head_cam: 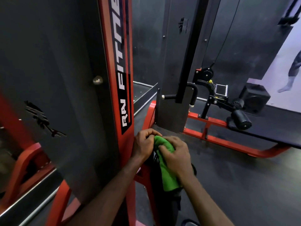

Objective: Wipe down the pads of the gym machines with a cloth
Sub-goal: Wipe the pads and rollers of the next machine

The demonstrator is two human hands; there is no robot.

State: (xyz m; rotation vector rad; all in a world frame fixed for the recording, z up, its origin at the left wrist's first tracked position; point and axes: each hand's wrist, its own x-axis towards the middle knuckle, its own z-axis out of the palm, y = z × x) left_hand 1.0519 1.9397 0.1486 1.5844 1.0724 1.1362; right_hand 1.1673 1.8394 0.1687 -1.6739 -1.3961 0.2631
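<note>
Both hands meet low in the middle of the view and hold one green cloth (166, 162) between them. The left hand (144, 145) has its fingers curled and pinches the top end of the cloth. The right hand (175, 154) lies just beside it, thumb and fingers closed around the middle of the cloth, and the rest of the cloth hangs down below this hand. Directly left of the left hand stands a red upright post (118, 62) with white letters, touching or almost touching the knuckles. Beyond the hands, well apart, a second machine has a red base frame (216, 137), and to the right of it two black roller pads (241, 119) sit over the dark floor (236, 168).
</note>
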